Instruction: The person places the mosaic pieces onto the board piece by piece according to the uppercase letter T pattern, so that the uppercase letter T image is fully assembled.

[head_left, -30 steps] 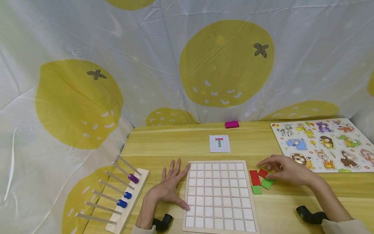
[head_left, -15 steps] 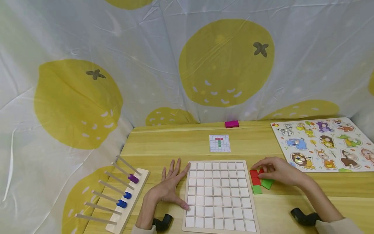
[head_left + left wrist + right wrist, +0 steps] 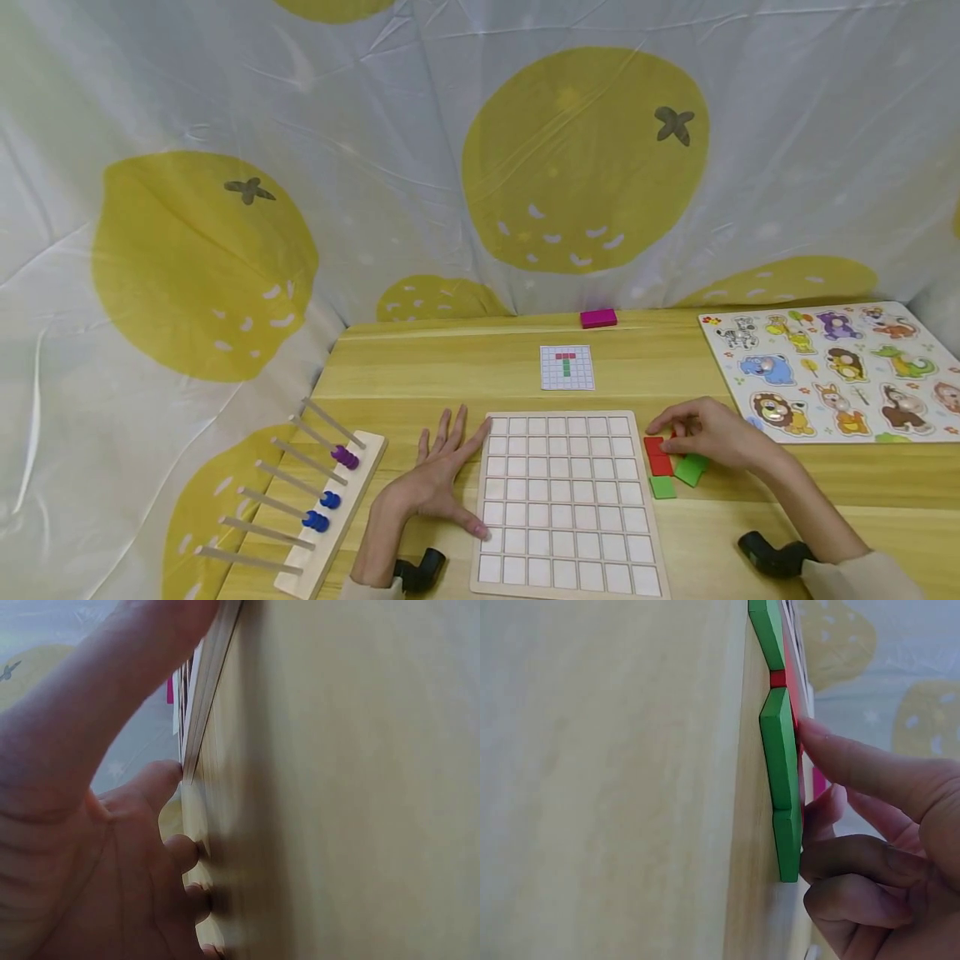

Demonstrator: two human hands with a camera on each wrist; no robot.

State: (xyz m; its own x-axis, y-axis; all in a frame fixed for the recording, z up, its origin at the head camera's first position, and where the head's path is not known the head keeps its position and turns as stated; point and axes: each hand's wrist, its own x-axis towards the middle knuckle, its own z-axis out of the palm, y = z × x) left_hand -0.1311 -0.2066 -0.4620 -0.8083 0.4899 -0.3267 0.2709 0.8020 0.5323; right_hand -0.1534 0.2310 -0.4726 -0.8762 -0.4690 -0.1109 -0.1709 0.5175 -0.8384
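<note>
Tiles [image 3: 661, 466] lay at right hand [image 3: 708, 435], far from worktop's [image 3: 420, 354] back edge | finger grip unclear; edge-pinch seemed best | left hand [image 3: 435, 486] splayed against board [image 3: 561, 492]

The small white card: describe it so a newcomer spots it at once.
On the table, find the wooden grid board. Beyond its far edge lies a small white card. Its printed red-and-green T sets it apart from the plain magenta block behind it.

Head looks down; wrist views near hands [image 3: 437, 487] [image 3: 716, 433].
</note>
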